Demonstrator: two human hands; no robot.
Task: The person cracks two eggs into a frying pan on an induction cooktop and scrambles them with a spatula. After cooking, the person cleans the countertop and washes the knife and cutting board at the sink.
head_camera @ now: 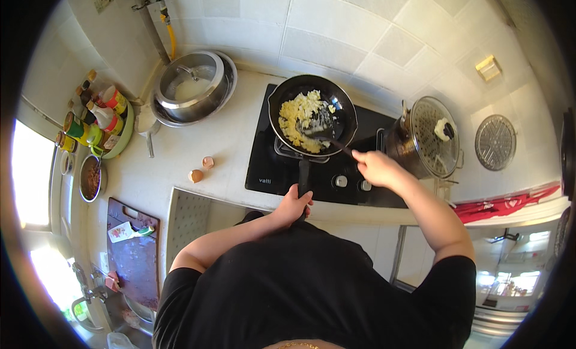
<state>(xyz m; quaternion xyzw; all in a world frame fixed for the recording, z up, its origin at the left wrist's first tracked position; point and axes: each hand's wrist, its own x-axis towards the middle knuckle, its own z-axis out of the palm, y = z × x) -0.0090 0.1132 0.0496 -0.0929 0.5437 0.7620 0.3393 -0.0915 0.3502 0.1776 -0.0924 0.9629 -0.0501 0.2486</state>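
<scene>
A black frying pan rests over a burner of the black gas hob. Broken-up scrambled egg, yellow and white, covers mostly the left half of the pan. My left hand grips the black pan handle. In my right hand is the handle of a dark spatula, its head down in the pan against the egg. The lower edge of the spatula's head is hard to make out among the egg. Two pieces of brown eggshell lie on the white worktop left of the hob.
Right of the pan stands a tall lidded pot. A covered steel pot sits in a basin at the back left. Bottles fill a green basket. A cleaver lies on a cutting board by the sink.
</scene>
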